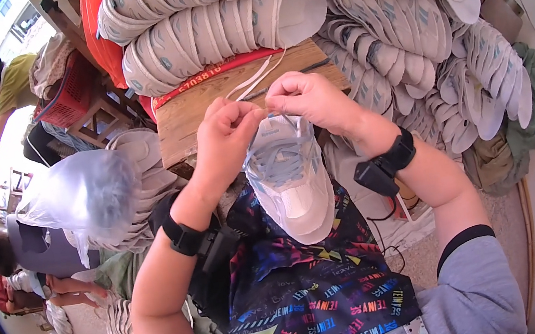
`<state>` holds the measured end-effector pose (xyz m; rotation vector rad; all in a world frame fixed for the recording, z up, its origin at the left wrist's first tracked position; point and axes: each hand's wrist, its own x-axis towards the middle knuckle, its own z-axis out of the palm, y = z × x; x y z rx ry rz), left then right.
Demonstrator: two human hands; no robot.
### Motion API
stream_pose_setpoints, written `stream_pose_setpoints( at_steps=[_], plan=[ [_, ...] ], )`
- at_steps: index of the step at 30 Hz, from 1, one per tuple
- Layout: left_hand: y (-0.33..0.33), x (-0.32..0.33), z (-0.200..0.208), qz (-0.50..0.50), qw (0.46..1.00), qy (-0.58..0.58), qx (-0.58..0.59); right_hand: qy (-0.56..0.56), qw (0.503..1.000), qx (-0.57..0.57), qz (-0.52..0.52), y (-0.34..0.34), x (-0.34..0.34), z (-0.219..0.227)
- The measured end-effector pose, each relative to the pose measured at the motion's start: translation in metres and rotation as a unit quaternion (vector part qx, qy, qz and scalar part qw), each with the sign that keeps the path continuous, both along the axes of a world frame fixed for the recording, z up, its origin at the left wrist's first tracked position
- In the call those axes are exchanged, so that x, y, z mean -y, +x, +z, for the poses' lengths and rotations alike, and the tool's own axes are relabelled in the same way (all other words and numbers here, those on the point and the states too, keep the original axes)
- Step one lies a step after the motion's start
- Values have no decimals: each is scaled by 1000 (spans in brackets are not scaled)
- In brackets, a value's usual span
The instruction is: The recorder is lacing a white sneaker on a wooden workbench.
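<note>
A white shoe upper (297, 198) with grey-blue laces (280, 160) crossing its front rests at my lap, toe toward me. Above its collar end, my left hand (226, 131) is closed in a pinch, with a lace end running down from its fingertips. My right hand (305, 100) pinches the other lace end close beside it, the two hands' fingertips almost meeting. Parts of both lace ends are hidden by my fingers. Under the shoe upper lies a dark apron (315, 298) with a colourful print, covering my lap.
A wooden bench (182, 128) stands just beyond my hands, with loose white laces (253, 79) and rows of nested shoe uppers (214, 43) on it. More stacked uppers (392, 31) heap at the right. A plastic bag (95, 193) sits at the left; people work beyond it.
</note>
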<state>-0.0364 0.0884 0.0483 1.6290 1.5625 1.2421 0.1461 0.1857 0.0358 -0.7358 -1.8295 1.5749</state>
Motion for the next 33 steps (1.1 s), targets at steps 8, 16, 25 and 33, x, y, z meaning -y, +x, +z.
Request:
stream_pose_setpoints(
  at_steps=[8, 16, 25, 33],
  plan=[
    [-18, 51, -43, 87, 993, 58, -47, 241, 960, 135, -39, 39, 28, -13],
    [6, 48, -50, 63, 965, 127, -220, 407, 899, 120, -105, 41, 67, -34],
    [-4, 78, -49, 18, 970, 108, -217, 468, 866, 126, -122, 56, 87, -43],
    [-20, 69, -67, 130, 970, 49, 198, -136, 974, -66, -167, 49, 57, -61]
  ],
)
